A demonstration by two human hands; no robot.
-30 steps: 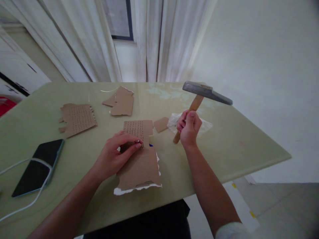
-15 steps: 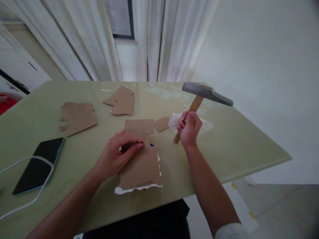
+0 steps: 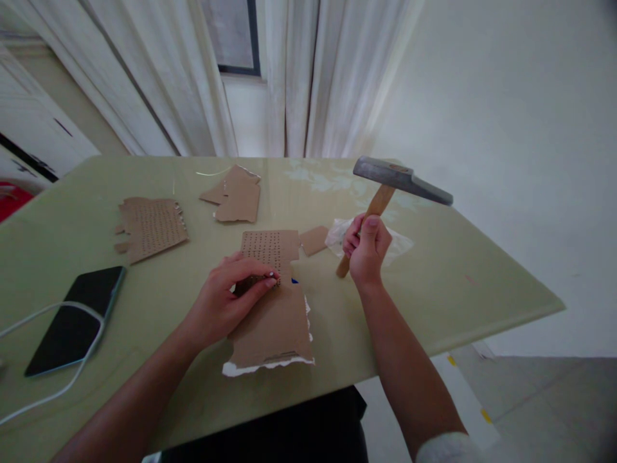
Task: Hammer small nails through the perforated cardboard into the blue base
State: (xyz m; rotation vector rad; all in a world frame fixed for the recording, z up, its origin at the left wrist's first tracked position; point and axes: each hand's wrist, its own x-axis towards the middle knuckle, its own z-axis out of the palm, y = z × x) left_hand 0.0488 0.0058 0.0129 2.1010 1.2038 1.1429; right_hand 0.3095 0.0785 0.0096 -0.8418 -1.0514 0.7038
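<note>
My left hand (image 3: pixel 231 292) rests on a piece of brown cardboard (image 3: pixel 270 328), its thumb and forefinger pinched on a small nail (image 3: pixel 271 274) whose pale head shows above the fingertips. Rows of small punched holes cover the cardboard's far part, and its near edge is torn and white. In my right hand (image 3: pixel 369 247) a hammer (image 3: pixel 402 177) is gripped by its wooden handle, fist closed. The hammer's grey metal head is raised above the table, to the right of the cardboard and apart from the nail. The nail's lower end is hidden.
On the left of the table (image 3: pixel 463 283) lie another hole-punched cardboard piece (image 3: pixel 157 228) and a dark tablet (image 3: pixel 77 321) crossed by a white cable (image 3: pixel 72 379). Cardboard scraps (image 3: pixel 238 199) lie farther back. A clear plastic bag (image 3: pixel 398 245) sits behind my right hand.
</note>
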